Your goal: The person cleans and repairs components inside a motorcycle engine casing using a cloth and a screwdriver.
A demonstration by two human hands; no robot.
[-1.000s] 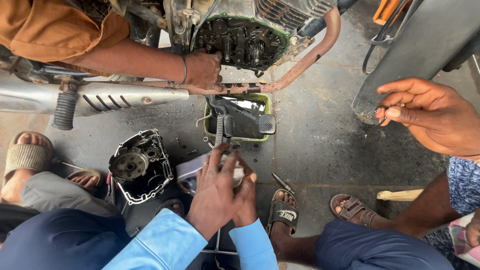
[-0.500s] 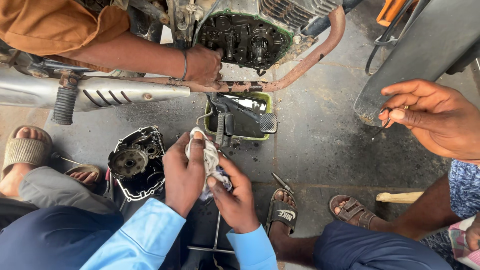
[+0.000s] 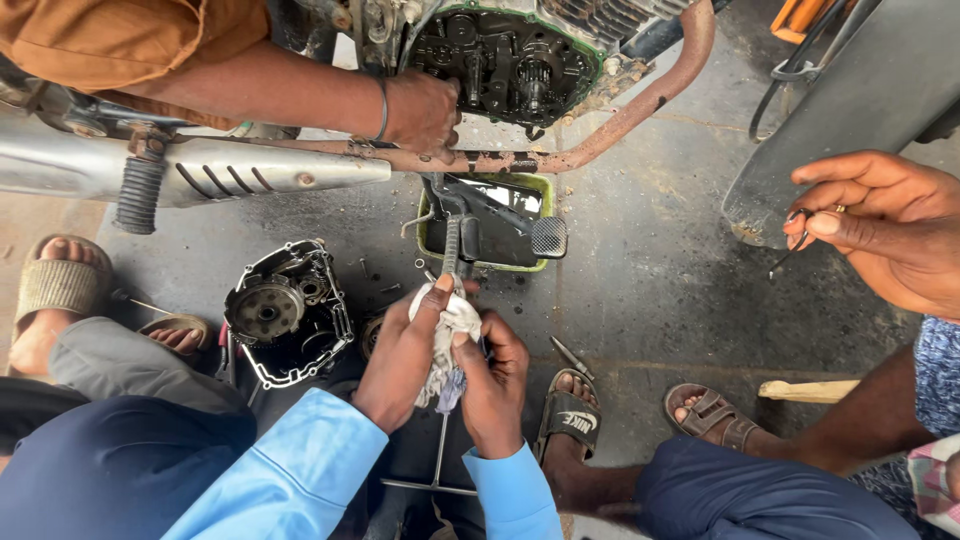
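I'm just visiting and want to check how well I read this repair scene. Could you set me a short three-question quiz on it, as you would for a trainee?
1. True or false: the left hand and right hand both grip the white rag.
2. What lies on the ground left of the hands? A) the removed engine cover B) a car wheel C) a bucket
3. Fill in: the green tray under the open engine holds dark ____.

Key: 1 true. 2 A. 3 oil, or so the glossy black liquid looks.
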